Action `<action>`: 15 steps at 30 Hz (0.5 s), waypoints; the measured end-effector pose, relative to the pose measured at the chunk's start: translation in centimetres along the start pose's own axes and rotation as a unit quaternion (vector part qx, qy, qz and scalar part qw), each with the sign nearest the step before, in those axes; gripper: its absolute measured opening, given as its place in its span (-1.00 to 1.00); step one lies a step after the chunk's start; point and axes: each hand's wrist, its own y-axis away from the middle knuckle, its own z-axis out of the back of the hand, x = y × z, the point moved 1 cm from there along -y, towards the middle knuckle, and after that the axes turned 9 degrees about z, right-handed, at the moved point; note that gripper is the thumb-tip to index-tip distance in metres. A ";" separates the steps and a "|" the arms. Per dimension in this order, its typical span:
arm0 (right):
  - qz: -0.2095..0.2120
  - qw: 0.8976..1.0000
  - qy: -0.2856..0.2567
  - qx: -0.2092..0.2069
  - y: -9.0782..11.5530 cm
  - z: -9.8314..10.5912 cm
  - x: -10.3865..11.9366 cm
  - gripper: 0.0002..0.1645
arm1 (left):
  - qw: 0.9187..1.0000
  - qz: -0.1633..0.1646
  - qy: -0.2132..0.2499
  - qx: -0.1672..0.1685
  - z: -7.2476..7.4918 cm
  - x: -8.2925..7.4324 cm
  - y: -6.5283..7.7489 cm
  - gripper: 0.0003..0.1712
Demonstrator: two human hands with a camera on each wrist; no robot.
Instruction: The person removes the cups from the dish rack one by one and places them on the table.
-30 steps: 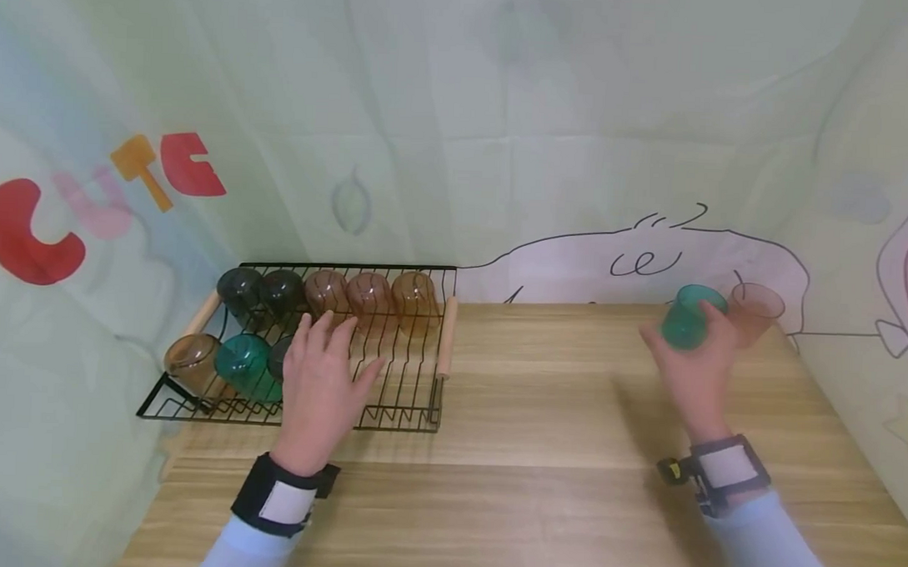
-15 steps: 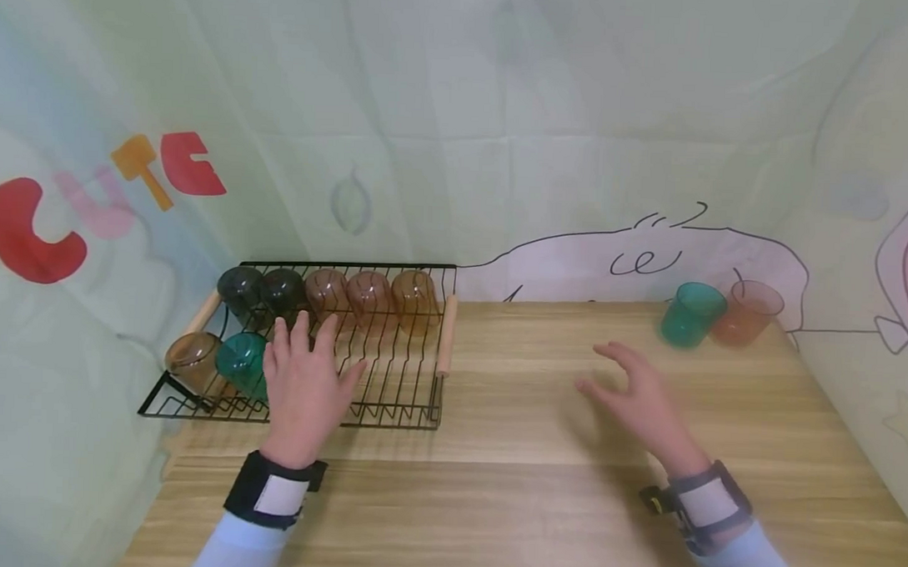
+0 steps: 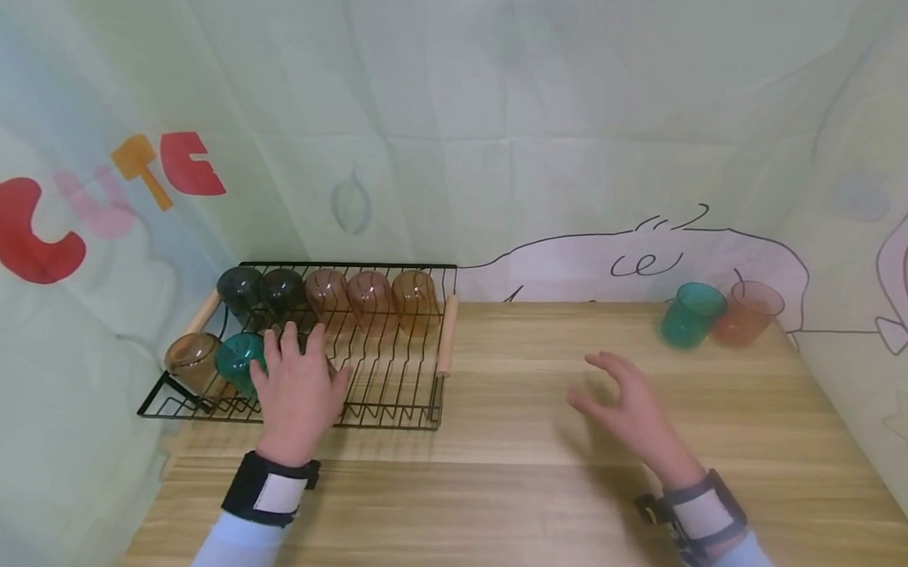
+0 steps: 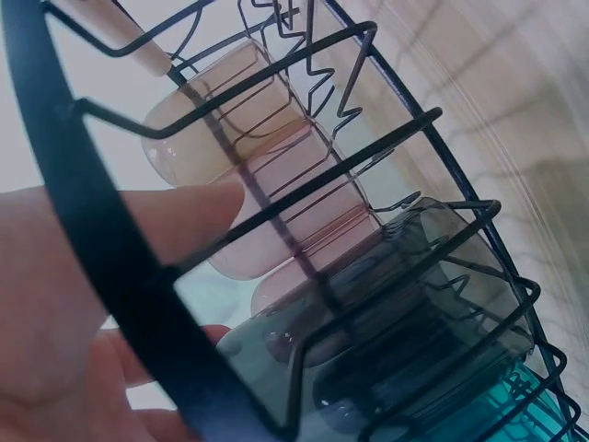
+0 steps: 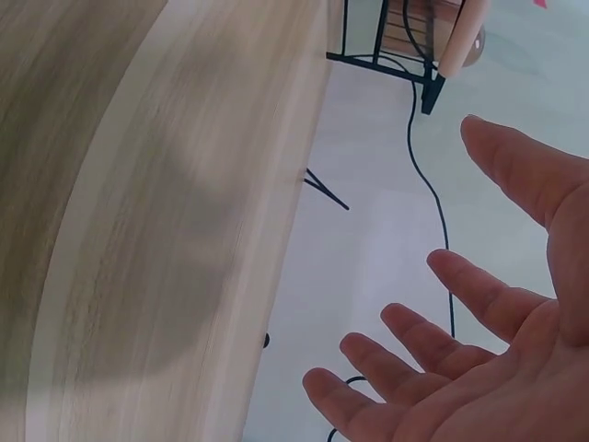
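On the left of a wood-grain table (image 3: 506, 519), a black wire rack (image 3: 409, 267) carries upturned, rounded glass cups. Along its front edge sit an amber cup (image 3: 191, 359), a teal cup (image 3: 237, 359) and a smoky-grey cup (image 4: 414, 322), mostly beneath your left hand (image 3: 296, 399), whose fingers spread around it without a firm grip showing. Two dark grey cups (image 3: 279, 292), two pink cups (image 3: 368, 295) and another amber cup (image 3: 414, 297) line the back edge. Your right hand (image 3: 633, 415) hangs empty and relaxed. At the table's back right corner, a straight-sided teal tumbler (image 3: 689, 317) and an orange-pink tumbler (image 3: 746, 317) stand upright.

A careless lift could knock the teal cup; smooth glass might slip from a loose hold. Backdrop letters (image 3: 134, 160) read "CUTE".
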 end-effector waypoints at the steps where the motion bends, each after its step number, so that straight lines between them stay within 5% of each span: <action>1: 0.000 1.000 0.002 -0.002 0.0 0.0 0.0 -0.13 | 1.000 0.003 -0.001 0.002 -0.1 0.0 0.0 -0.22; 15: 0.012 1.000 0.006 -0.013 0.4 -0.6 0.6 -0.19 | 1.000 -0.003 -0.006 -0.013 -0.4 0.2 0.1 -0.31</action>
